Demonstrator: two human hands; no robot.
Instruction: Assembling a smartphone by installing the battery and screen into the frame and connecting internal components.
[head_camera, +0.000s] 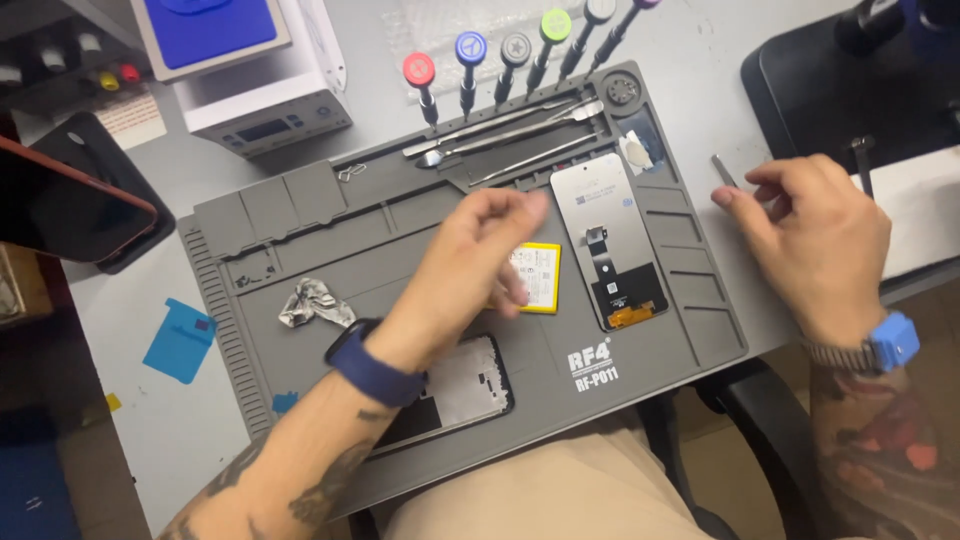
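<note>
My left hand (478, 262) hovers over the grey repair mat (330, 250), fingers loosely curled and apart, just above a yellow-edged phone battery (540, 285); it holds nothing that I can see. Under my left wrist lies a phone frame (470, 385) with its back open. A phone display panel (607, 235) lies face down to the right of the battery. My right hand (815, 235) is off the mat's right edge, its fingers pinched on a thin metal tool (723, 170).
Several precision screwdrivers (515, 55) stand along the mat's far edge, with metal pry tools (500, 135) below them. Crumpled foil (315, 303) lies at the mat's left. A white heating device (250, 75) sits far left, a phone (70, 205) at the left edge.
</note>
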